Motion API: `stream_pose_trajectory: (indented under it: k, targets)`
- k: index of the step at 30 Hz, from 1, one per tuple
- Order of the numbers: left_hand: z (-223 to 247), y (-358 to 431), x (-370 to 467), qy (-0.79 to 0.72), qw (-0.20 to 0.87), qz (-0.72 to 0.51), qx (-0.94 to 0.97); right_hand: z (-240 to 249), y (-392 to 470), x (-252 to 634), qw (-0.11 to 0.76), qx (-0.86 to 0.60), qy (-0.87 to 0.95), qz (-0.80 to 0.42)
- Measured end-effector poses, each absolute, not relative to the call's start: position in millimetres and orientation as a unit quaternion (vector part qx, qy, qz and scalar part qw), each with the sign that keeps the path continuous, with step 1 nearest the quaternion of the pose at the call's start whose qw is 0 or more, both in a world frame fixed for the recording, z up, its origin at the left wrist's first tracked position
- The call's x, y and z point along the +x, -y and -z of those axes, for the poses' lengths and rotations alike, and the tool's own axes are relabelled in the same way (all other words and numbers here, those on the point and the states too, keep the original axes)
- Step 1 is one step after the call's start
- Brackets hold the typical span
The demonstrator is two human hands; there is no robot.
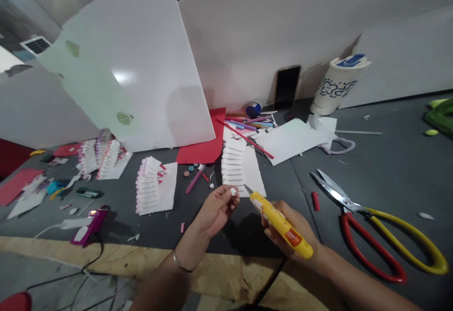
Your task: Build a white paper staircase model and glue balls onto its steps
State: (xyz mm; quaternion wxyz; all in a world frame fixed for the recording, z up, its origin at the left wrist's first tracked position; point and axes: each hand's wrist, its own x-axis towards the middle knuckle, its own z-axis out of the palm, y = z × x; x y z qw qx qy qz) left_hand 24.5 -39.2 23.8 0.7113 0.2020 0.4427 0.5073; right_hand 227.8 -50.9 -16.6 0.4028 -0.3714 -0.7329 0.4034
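Note:
My right hand (pixel 288 223) is wrapped round a yellow glue gun (pixel 279 223), its metal nozzle pointing up and to the left. Between the thumb and fingers of my left hand (pixel 219 207) is a small white piece (pixel 233 191), a short way left of the nozzle; I cannot make out its exact kind. Just beyond both hands lies a white card (pixel 255 172) with a row of white strips (pixel 232 164) along its left side. Further left, a similar card (pixel 167 193) bears a row of white strips with pinkish-purple ends (pixel 146 188).
Large scissors (pixel 348 205) with red and yellow handles lie open at right. A white cup (pixel 336 87) and a phone (pixel 287 88) stand by the back panel. Pens (pixel 249 124) and red paper (pixel 201 148) lie ahead. A magenta device (pixel 90 226) with cables sits left.

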Motion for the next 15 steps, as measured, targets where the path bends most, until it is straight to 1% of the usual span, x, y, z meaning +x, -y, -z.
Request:
stream_pose_trajectory:
  k: [3, 9, 12, 15]
  targets:
    - [-26.5, 35.9, 18.3, -0.453, 0.688, -0.524, 0.216, 13.2, 49.6, 227.6, 0.441, -0.362, 0.711, -0.411]
    - [-51.0, 15.9, -2.2, -0.501, 0.571, -0.589, 0.277, 5.7, 47.2, 226.0, 0.442, -0.367, 0.698, -0.427]
    - [-64.2, -6.6, -8.4, -0.547, 0.474, -0.574, 0.383, 8.5, 47.9, 224.6, 0.447, -0.363, 0.688, -0.441]
    - [-67.4, -38.3, -11.6, -0.59, 0.374, -0.513, 0.499, 10.6, 47.9, 223.1, 0.461, -0.341, 0.679, -0.459]
